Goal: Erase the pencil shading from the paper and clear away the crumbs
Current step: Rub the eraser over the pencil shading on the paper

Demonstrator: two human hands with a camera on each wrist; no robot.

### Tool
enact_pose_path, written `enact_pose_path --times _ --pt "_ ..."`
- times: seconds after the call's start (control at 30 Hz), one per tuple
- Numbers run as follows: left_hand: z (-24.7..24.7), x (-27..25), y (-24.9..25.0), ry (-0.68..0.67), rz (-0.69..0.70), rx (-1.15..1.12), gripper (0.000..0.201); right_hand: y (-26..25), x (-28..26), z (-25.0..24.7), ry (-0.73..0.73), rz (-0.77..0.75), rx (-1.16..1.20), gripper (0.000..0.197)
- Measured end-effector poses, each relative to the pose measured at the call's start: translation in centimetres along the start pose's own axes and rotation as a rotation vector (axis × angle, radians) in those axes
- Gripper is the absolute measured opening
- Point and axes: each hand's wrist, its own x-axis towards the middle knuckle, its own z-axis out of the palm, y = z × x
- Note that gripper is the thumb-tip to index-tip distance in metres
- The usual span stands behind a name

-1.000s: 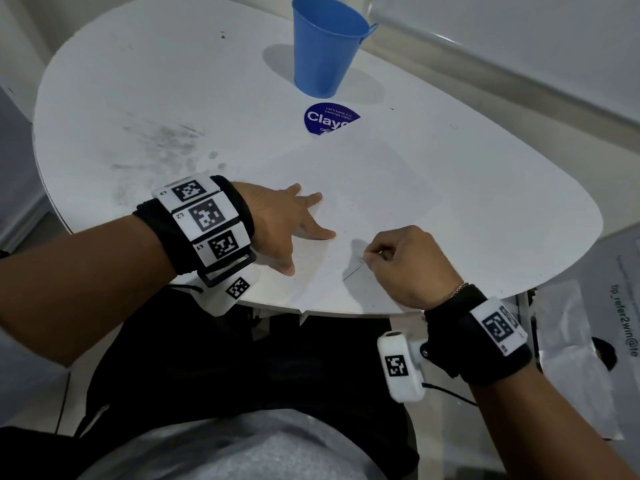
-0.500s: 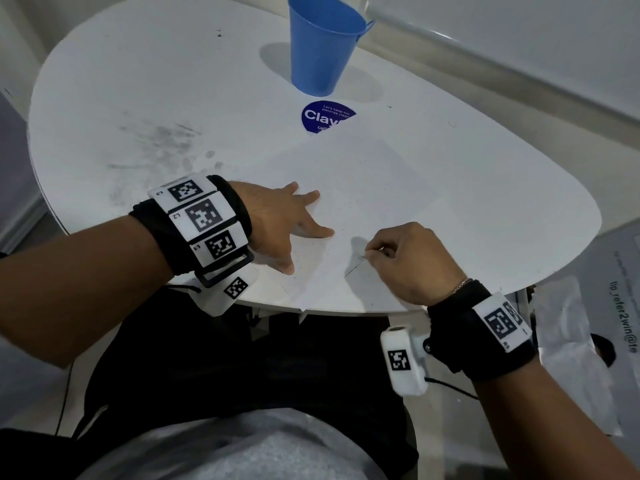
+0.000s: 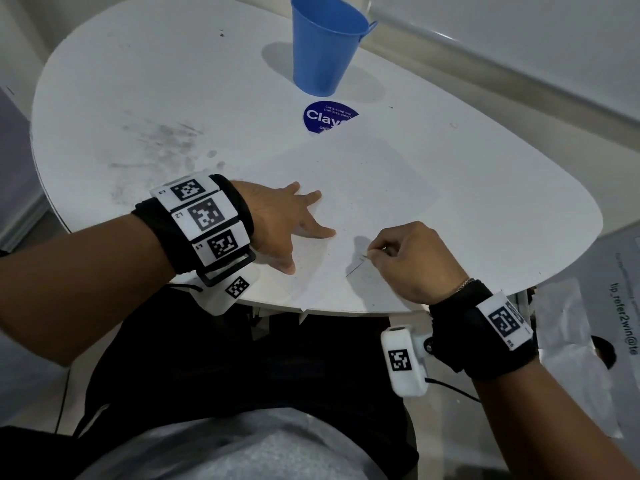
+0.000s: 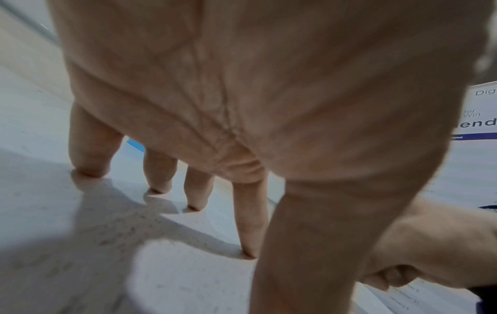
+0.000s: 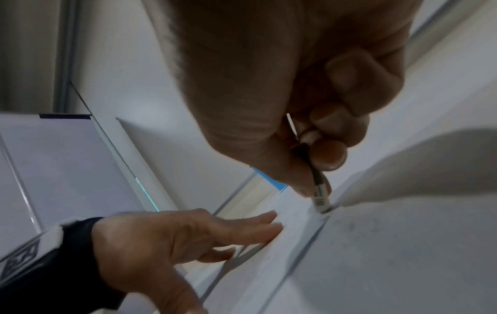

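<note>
Right hand pinches thin pencil (ribbed metal tip) on smooth paper

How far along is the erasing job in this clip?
Most of the paper looks pale already. In hand: the left hand presses it flat while the right hand rubs a thin eraser-tipped tool on it. Left: specks of crumbs not yet cleared.

A white rounded table, smudged grey toward its left edge, stood by a pale wall; pale floor lay below.
</note>
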Motion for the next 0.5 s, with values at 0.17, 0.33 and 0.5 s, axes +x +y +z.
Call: enact_pose_path --times 0.17,0.33,0.5 --pt "0.1 0.1 -0.1 0.007 0.001 0.016 0.085 0.5 0.3 -0.3 0.074 0.026 0.016 0.017" --pt "0.1 0.1 0.0 0.005 0.000 0.013 0.085 0.2 0.5 0.1 0.048 0.004 0.074 0.014" --pt "0.1 0.2 -0.2 0.008 0.003 -0.003 0.085 -0.6 0.0 0.7 -0.055 -0.006 0.159 0.015"
